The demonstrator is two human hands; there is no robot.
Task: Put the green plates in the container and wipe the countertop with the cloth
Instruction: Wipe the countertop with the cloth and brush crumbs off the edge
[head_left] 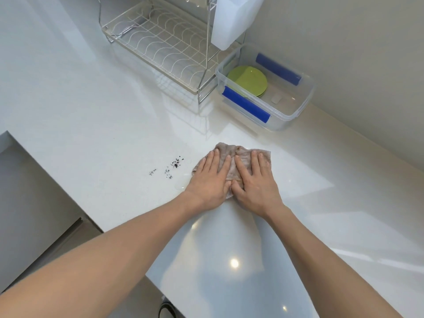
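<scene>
You pressed your left hand [212,177] and right hand [253,180] flat, fingers spread, on the cloth [234,161] beside dark crumbs [171,167].

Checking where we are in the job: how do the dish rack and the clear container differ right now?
The dish rack is open wire, bare on the shelf in view; the clear container has solid see-through walls and holds the green plates. The rack stands tall on legs; the container sits low, with blue clips. Both stand on the countertop, beyond the cloth under both hands.
</scene>
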